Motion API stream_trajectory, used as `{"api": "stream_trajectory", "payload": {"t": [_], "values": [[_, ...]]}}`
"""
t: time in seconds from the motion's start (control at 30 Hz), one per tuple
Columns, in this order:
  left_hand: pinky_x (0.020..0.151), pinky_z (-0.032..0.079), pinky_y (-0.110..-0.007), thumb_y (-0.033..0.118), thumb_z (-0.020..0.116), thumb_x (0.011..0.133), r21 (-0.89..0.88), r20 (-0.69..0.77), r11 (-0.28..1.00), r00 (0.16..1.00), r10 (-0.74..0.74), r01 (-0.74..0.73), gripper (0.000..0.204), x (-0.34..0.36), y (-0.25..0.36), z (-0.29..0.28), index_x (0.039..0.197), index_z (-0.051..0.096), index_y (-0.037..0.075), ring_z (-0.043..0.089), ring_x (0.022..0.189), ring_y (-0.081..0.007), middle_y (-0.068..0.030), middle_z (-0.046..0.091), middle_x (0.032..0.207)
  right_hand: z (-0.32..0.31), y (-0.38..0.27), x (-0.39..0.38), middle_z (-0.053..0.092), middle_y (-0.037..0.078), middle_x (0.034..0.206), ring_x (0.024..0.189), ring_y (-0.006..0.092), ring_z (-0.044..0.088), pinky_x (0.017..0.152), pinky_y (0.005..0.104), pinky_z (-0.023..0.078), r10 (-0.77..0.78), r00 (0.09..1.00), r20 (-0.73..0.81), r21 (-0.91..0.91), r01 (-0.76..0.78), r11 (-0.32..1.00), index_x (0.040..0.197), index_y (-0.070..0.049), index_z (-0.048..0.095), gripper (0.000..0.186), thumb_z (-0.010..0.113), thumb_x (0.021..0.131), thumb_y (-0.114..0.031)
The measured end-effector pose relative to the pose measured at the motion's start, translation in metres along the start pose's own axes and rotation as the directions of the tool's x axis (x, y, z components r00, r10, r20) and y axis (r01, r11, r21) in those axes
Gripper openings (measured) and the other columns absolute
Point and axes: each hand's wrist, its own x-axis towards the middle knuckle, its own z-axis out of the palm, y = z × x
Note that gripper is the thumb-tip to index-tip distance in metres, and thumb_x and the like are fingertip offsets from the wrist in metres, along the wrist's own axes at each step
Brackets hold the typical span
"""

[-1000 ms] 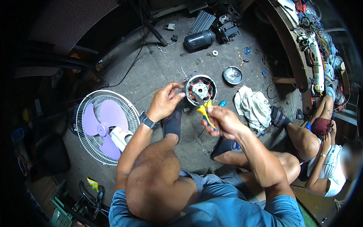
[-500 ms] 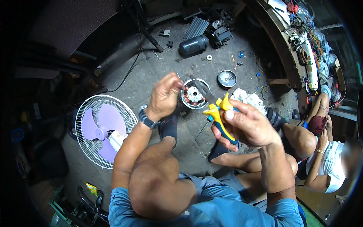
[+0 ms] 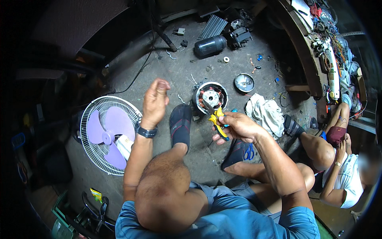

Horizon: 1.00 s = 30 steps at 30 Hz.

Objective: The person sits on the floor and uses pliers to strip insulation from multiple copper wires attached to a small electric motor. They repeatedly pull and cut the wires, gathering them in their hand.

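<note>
My right hand (image 3: 240,127) grips long-nose pliers (image 3: 218,121) with yellow and dark blue handles. Their dark jaws slant up and left, overlapping the near rim of a round motor housing (image 3: 200,108) in view; whether they touch it I cannot tell. Copper windings ring the inside of the housing, which stands on the floor between my feet. Off to the housing's left, my left hand (image 3: 155,104) is raised with thumb and fingers closed together. Anything between those fingers is too small or hidden to make out. Short wire pieces (image 3: 181,98) lie beside the housing.
A fan with purple blades (image 3: 107,137) rests at left. Right of the housing are a round metal cover (image 3: 244,83) and a white cloth (image 3: 266,115). Blue-handled scissors (image 3: 248,152) lie by my right foot. Another person (image 3: 344,175) sits at far right below a cluttered bench (image 3: 318,71).
My left hand has moved left, away from the motor housing. My right hand has lowered the pliers leftward, closer to the housing. The scissors have come into sight.
</note>
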Motion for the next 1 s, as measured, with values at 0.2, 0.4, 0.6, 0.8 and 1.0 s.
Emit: {"api": "stream_trajectory", "payload": {"t": [0.2,0.4,0.6,0.8,1.0], "values": [[0.077,0.048,-0.03,0.031,0.055,0.109,0.278,0.009,0.961,1.0,0.0,-0.003,0.032,-0.007,-0.007,0.012,0.101,0.062,0.001,0.059,0.084,-0.0137,-0.0056,0.064,0.087,0.001,-0.001,0.013,0.067,0.019,0.11,0.094,0.0336,0.074,0.081,0.0473,0.065,0.02,1.0,0.009,0.084,-0.02,0.996,0.125,0.005,0.051,0.036,0.052,0.108,-0.027],[0.075,0.047,-0.03,0.031,0.056,0.109,0.233,0.014,0.972,1.0,-0.004,0.0,0.033,-0.008,-0.014,0.011,0.099,0.062,0.0,0.057,0.082,-0.0124,-0.0049,0.064,0.086,0.0,0.001,0.015,0.068,0.02,0.107,0.091,0.0335,0.074,0.081,0.0484,0.065,0.006,1.0,0.018,0.156,-0.009,0.988,0.122,0.005,0.052,0.034,0.051,0.108,-0.026],[0.072,0.046,-0.029,0.032,0.055,0.109,0.263,0.032,0.964,0.999,0.012,-0.02,0.034,-0.008,-0.011,0.013,0.097,0.062,0.001,0.054,0.079,-0.0113,-0.0043,0.062,0.083,-0.001,0.003,0.018,0.069,0.021,0.106,0.091,0.0342,0.074,0.081,0.0487,0.064,0.004,1.0,0.003,0.194,-0.004,0.981,0.121,0.005,0.054,0.033,0.05,0.108,-0.024],[0.071,0.045,-0.029,0.032,0.055,0.109,0.274,0.034,0.961,0.999,0.034,-0.042,0.034,-0.008,-0.017,0.01,0.097,0.062,0.001,0.054,0.076,-0.0113,-0.0038,0.061,0.08,0.002,0.004,0.019,0.07,0.023,0.107,0.09,0.0351,0.074,0.082,0.0493,0.064,0.024,1.0,0.02,0.259,-0.028,0.965,0.12,0.007,0.056,0.035,0.048,0.108,-0.026],[0.073,0.046,-0.029,0.032,0.055,0.109,0.233,0.037,0.972,0.999,-0.021,0.011,0.034,-0.009,-0.02,0.01,0.097,0.062,0.0,0.055,0.078,-0.0115,-0.0041,0.062,0.083,-0.001,0.007,0.024,0.07,0.018,0.1,0.081,0.0268,0.07,0.068,0.039,0.06,0.029,1.0,-0.002,0.331,-0.027,0.943,0.117,0.002,0.056,0.031,0.047,0.109,-0.027]]}}
